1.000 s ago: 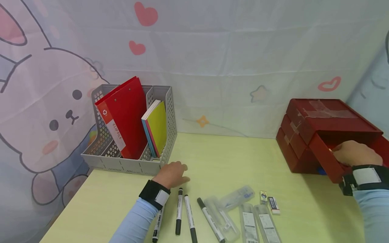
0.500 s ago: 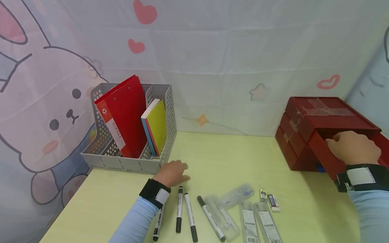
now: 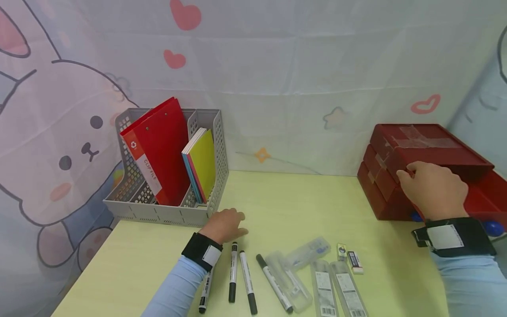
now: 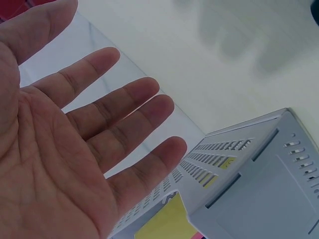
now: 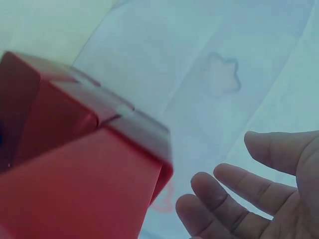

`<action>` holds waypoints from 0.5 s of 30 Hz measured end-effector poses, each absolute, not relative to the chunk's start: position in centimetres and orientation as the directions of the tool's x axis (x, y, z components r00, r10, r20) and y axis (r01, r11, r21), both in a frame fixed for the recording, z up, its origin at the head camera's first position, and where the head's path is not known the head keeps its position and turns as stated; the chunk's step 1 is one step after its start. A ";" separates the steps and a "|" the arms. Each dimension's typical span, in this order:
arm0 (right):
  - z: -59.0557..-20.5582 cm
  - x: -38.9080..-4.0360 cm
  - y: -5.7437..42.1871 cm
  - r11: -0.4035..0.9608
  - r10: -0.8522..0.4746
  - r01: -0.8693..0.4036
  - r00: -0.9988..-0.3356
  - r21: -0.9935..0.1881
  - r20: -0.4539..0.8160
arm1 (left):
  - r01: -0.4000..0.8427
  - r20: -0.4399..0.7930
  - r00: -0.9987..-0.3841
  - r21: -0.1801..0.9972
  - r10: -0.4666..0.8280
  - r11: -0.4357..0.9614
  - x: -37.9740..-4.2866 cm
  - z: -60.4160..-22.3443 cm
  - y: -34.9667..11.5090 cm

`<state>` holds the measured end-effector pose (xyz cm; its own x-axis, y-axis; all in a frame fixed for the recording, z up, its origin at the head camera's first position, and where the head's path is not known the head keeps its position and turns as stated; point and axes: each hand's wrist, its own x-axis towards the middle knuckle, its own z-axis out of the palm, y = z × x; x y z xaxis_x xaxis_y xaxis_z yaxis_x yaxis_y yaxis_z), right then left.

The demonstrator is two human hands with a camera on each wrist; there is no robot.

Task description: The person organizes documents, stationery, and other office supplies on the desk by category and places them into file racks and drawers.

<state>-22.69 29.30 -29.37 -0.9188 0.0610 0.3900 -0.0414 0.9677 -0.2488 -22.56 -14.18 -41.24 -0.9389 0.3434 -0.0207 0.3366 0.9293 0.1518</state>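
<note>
My right hand [image 3: 433,191] hovers in front of the red drawer box [image 3: 380,187], over the edge of its pulled-out top drawer [image 3: 485,193]. In the right wrist view its fingers [image 5: 249,184] are spread, with nothing in them. My left hand [image 3: 223,226] stays low over the table, fingers loosely extended and palm bare in the left wrist view. Just by it are the front corner of a grey organizer [image 3: 166,214] and several black-and-white markers [image 3: 233,273], one partly hidden under the wrist.
A red clip file [image 3: 170,154] and thin notebooks [image 3: 203,163] stand in the organizer. Front and centre lie several clear plastic cases [image 3: 325,286], a small yellow box [image 3: 342,252] and an eraser [image 3: 355,263]. A blue knob [image 3: 494,228] shows on the drawer front. Behind hangs a printed cloth [image 3: 285,88].
My right hand has lifted out of the open drawer and moved left, uncovering the drawer's inside and blue knob. The left hand has stayed put.
</note>
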 end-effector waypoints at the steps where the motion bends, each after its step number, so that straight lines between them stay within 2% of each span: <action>1: -29.6 -22.6 28.9 0.968 0.050 -0.053 -0.917 -0.244 0.396 | 0.337 -0.022 -0.939 0.152 0.344 0.929 -22.5 -41.2 -14.2; 11: -33.2 -21.2 24.8 0.963 -0.049 -0.142 -0.928 -0.228 0.370 | 0.343 -0.028 -0.936 0.149 0.351 0.927 -22.5 -41.0 -14.0; 15: -35.1 -20.6 24.0 0.963 -0.062 -0.120 -0.970 -0.242 0.235 | 0.340 -0.037 -0.937 0.142 0.348 0.930 -22.4 -41.0 -13.9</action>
